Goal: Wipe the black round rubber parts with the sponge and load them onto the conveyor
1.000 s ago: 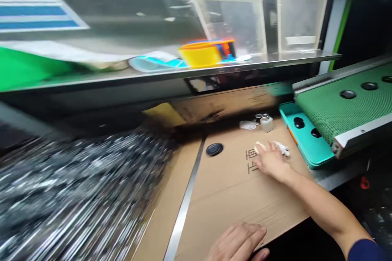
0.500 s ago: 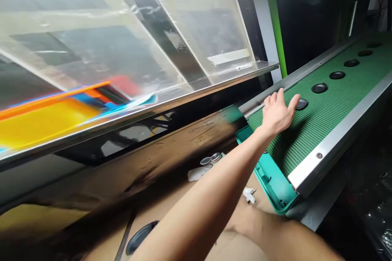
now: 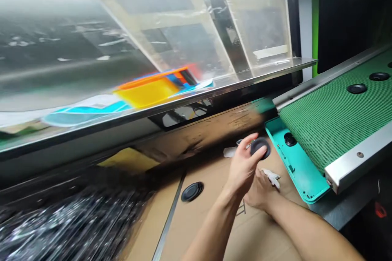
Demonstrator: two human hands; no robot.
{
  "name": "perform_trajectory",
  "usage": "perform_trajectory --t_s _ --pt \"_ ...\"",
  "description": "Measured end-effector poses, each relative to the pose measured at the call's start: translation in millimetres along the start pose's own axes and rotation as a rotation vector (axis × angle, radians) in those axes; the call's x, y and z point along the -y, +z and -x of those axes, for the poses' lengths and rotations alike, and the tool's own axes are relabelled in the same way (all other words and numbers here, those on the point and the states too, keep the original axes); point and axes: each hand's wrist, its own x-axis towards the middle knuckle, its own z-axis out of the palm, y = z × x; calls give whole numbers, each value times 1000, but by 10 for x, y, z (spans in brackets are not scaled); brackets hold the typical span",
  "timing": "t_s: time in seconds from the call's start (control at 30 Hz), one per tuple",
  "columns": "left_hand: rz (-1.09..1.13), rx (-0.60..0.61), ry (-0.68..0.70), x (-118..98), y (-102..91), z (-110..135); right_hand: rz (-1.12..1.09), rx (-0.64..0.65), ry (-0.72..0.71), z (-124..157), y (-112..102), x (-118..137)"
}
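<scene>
There were two grips, the left grip (image 3: 241, 169) and the right grip (image 3: 260, 191), and six black discs (image 3: 260, 148): one in the left grip, one just left of the grips, one right, three farther right. Two white rags (image 3: 271, 177) lay near.

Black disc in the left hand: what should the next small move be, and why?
Probably set the black disc from the left hand onto the green mesh conveyor belt: matching discs already sit spaced along it, and the hand is close to the belt's teal end tray.
</scene>
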Motion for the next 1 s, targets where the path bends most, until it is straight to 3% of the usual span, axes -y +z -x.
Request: perform_trajectory --t_s 0.07,0.13,0.23,0.33,0.57,0.77,0.9,1.0 --pt "93 -205 -109 221 -709 289 49 42 -15 6 2 -30" --pt "175 -361 -168 477 -1224 506 49 2 -16 2 -23 -59" --pt "296 -392 -217 773 -1577 633 -39 -191 -51 -21 -85 -50" --pt "428 -326 -231 864 -1623 581 -118 -317 -149 -16 -117 78" --pt "754 -55 -297 739 -1588 569 -11 -168 -214 92 65 439" --pt "813 -227 -286 808 -1663 466 65 -146 -151 -169 204 515" --pt "837 -207 -331 856 -1715 422 62 -97 -210 -133 267 600" --pt "799 -237 -282 868 -1711 421 83 -162 -124 -89 285 611"
